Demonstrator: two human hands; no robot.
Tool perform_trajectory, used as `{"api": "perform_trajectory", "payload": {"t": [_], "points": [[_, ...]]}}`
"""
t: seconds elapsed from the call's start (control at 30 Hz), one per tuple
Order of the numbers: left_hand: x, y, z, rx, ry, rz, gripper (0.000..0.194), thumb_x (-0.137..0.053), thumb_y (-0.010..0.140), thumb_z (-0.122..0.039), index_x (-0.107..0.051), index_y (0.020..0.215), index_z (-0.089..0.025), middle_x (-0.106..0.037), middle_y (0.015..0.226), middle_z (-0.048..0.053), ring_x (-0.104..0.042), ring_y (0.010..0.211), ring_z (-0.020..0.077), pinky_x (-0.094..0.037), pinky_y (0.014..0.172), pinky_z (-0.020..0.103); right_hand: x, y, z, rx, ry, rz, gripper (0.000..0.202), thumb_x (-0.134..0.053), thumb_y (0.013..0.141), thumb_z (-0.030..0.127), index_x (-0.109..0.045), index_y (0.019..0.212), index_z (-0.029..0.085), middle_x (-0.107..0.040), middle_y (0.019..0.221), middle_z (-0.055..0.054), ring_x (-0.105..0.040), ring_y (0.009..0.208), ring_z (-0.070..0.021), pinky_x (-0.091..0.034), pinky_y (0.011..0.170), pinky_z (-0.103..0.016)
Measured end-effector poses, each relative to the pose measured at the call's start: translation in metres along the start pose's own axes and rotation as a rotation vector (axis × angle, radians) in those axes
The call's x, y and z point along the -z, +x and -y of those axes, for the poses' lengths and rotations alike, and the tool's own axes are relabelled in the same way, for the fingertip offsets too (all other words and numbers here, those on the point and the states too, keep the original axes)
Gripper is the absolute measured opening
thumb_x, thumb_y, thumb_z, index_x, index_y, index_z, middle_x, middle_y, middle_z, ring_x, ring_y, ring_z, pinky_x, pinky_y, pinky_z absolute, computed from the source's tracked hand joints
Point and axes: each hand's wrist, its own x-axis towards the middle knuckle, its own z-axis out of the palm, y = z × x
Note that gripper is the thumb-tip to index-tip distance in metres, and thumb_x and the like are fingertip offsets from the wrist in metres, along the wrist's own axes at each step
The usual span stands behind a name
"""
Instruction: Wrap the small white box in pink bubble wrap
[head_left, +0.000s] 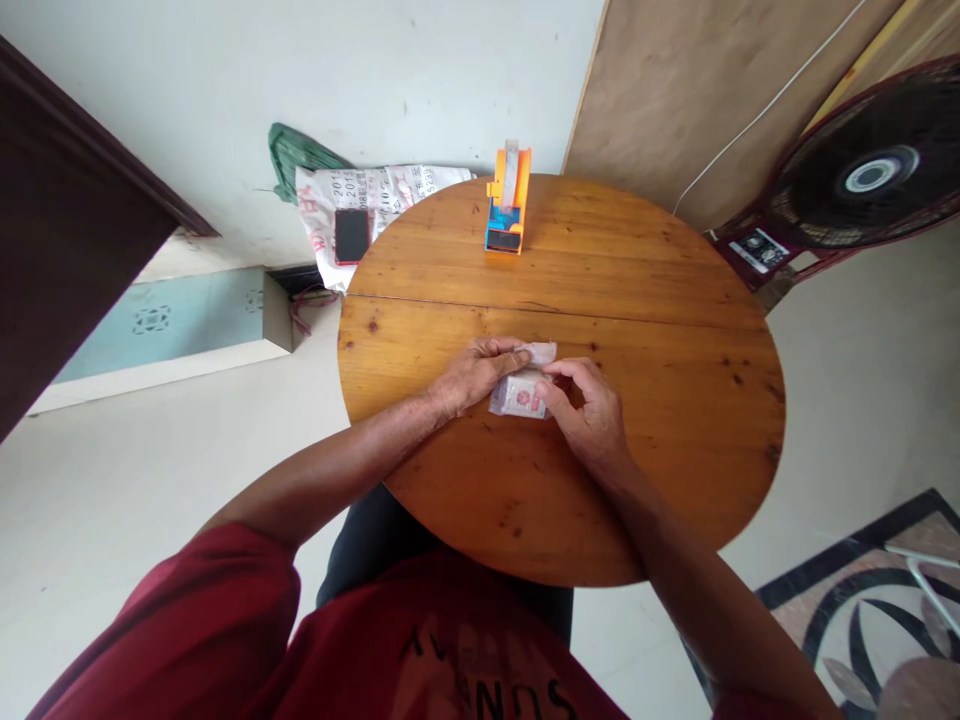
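Note:
A small white box with a red print, covered in clear bubble wrap [517,396], rests on the round wooden table [675,420] in front of me. My left hand [484,372] is closed on the wrap's far left edge, thumb on top. On the other side, my right hand [589,405] pinches the wrap at the right edge, with its thumb against the box's side. A loose flap of the wrap stands up between the two hands. The right fingertips partly cover the box's right end.
Toward the table's far edge stands an orange and blue tape dispenser [510,205] with a roll of clear tape. Left of the table, a phone [352,236] lies on a printed white sack [390,190] beside a green bag [300,160]. A large fan [870,175] stands at the right.

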Motion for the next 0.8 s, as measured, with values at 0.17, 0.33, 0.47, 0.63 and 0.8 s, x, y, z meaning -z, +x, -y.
{"api": "perform_trajectory", "payload": {"t": [0.17, 0.33, 0.47, 0.63, 0.8], "points": [[0.001, 0.001, -0.001, -0.014, 0.021, 0.032, 0.027, -0.073, 0.076, -0.037, -0.070, 0.086, -0.012, -0.064, 0.065, -0.001, -0.053, 0.051, 0.0087, -0.041, 0.052, 0.022, -0.003, -0.002, -0.003, 0.032, 0.047, -0.058, 0.013, -0.065, 0.088, 0.037, -0.067, 0.094, 0.026, -0.061, 0.124, -0.010, -0.061, 0.116, -0.0272, -0.048, 0.101, -0.048], [0.001, 0.000, 0.000, -0.024, 0.042, 0.007, 0.027, -0.072, 0.076, -0.038, -0.069, 0.087, -0.013, -0.062, 0.065, -0.002, -0.052, 0.052, 0.0082, -0.040, 0.053, 0.021, -0.005, -0.001, -0.006, -0.087, 0.129, 0.018, 0.016, -0.063, 0.090, 0.040, -0.067, 0.098, 0.027, -0.073, 0.101, -0.004, -0.068, 0.095, -0.0240, -0.053, 0.091, -0.045], [0.001, 0.000, 0.000, -0.017, 0.056, -0.007, 0.029, -0.073, 0.075, -0.039, -0.069, 0.090, -0.014, -0.063, 0.067, -0.002, -0.052, 0.053, 0.0087, -0.040, 0.054, 0.022, -0.008, -0.002, -0.010, -0.182, 0.197, 0.022, 0.021, -0.065, 0.088, 0.045, -0.066, 0.097, 0.026, -0.072, 0.091, -0.002, -0.066, 0.082, -0.0207, -0.056, 0.077, -0.039], [0.009, -0.002, -0.005, -0.016, 0.097, 0.119, 0.042, -0.077, 0.075, -0.045, -0.069, 0.101, -0.013, -0.069, 0.081, 0.003, -0.061, 0.068, 0.0120, -0.044, 0.064, 0.024, -0.011, -0.002, -0.012, -0.288, 0.379, -0.038, 0.031, -0.069, 0.083, 0.045, -0.056, 0.103, 0.025, -0.068, 0.093, -0.002, -0.067, 0.081, -0.0187, -0.056, 0.071, -0.034], [0.016, -0.001, -0.008, -0.001, 0.129, 0.309, 0.053, -0.086, 0.067, -0.036, -0.067, 0.112, -0.013, -0.071, 0.091, 0.005, -0.063, 0.074, 0.0129, -0.046, 0.068, 0.025, -0.011, 0.000, -0.012, -0.357, 0.463, -0.068, 0.045, -0.069, 0.082, 0.046, -0.051, 0.117, 0.026, -0.068, 0.095, -0.004, -0.069, 0.084, -0.0199, -0.057, 0.071, -0.034]]}}
